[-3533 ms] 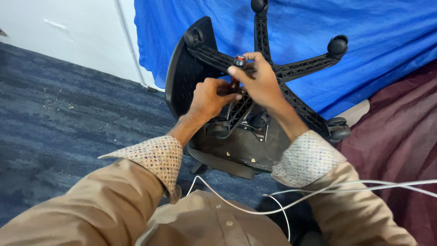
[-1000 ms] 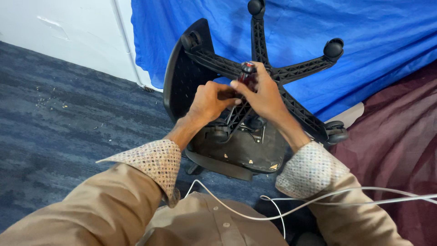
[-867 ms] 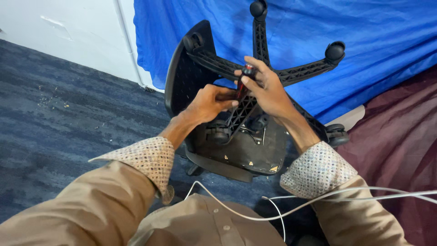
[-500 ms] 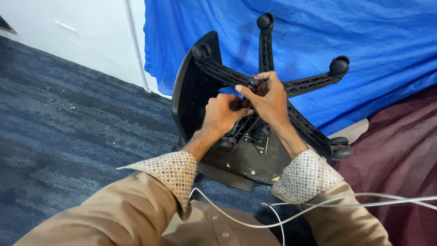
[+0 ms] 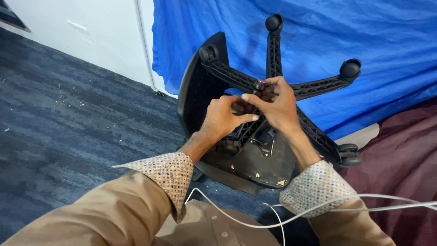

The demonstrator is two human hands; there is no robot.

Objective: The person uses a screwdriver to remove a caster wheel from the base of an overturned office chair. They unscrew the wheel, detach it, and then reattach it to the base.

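A black office chair (image 5: 248, 159) lies overturned in front of me, its star-shaped wheeled base (image 5: 273, 50) pointing up and away. Both hands meet at the hub of the base. My left hand (image 5: 223, 116) is curled around the hub from the left. My right hand (image 5: 275, 102) grips the same spot from the right, fingers pinched on a small dark part with a red tip (image 5: 260, 84). Exactly what that part is stays hidden by my fingers.
A blue cloth (image 5: 364, 32) hangs behind the chair. A maroon cloth (image 5: 405, 155) lies at the right. Dark blue carpet (image 5: 68, 127) stretches left toward a white wall (image 5: 91, 32). A white cable (image 5: 318, 205) runs across my lap.
The view has drifted slightly, so the chair sits a little more to the right. Both hands stay at the hub, fingers shifting a little.
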